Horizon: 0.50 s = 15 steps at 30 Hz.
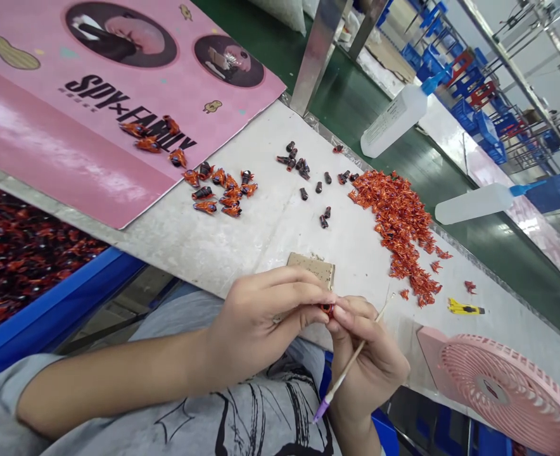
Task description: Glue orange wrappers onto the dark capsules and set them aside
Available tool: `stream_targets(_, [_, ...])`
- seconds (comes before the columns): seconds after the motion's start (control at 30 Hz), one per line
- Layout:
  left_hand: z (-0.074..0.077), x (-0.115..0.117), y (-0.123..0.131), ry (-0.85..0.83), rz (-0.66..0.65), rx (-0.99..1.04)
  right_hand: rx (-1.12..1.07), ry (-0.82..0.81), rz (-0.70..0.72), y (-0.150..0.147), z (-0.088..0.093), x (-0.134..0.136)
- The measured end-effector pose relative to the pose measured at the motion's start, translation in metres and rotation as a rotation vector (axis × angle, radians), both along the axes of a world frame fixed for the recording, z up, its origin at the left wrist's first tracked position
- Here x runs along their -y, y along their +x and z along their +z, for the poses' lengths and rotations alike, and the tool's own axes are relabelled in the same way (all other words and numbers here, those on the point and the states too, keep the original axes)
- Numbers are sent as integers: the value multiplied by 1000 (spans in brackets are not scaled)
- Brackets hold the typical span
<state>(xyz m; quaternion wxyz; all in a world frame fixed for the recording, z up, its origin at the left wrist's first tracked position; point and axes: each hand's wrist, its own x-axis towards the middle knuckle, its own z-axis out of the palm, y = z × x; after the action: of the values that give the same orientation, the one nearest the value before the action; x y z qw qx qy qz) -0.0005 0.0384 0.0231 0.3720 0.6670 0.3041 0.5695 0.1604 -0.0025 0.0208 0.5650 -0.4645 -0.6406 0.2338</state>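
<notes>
Near the table's front edge, my left hand (275, 307) and my right hand (368, 345) meet, both closed. Their fingertips pinch a small red-and-black plastic part (327, 309), mostly hidden by the fingers. Between the fingers of my right hand runs a thin pale stick (349, 370) with a purple end pointing down and a fine tip pointing up. Just beyond my left fingers lies a speckled piece of cardboard (325, 271). Small dark plastic parts (318, 187) are scattered further back, and a heap of orange parts (398, 221) spreads to the right.
Orange-and-black pieces (230, 196) lie at left, some on a pink printed board (118, 183). A blue crate (71, 288) holds many more. Two white bottles (394, 120) stand beyond the table on a green surface. A yellow cutter (465, 308) and pink fan (508, 392) are at right.
</notes>
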Motion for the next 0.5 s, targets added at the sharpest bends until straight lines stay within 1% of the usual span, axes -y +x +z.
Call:
stream_targets(0.1, [0, 2, 2, -79, -5, 73, 41, 51, -5, -1, -1, 1])
stream_targets(0.2, [3, 3, 3, -207, -16, 164, 110, 92, 25, -1, 0, 0])
stream_targets(0.27, [4, 2, 3, -289, -55, 200, 137, 123, 31, -4, 2, -1])
stream_targets(0.3, [5, 1, 1, -305, -86, 202, 146, 143, 21, -6, 2, -2])
stream_targets(0.37, [4, -2, -2, -262, -156, 176, 166, 189, -2, -11, 3, -2])
stream_targets(0.43, [2, -4, -6, -142, -199, 139, 164, 223, -27, -17, 2, -1])
stream_targets(0.5, [-2, -4, -8, -14, -203, 127, 112, 212, -43, -21, -3, 4])
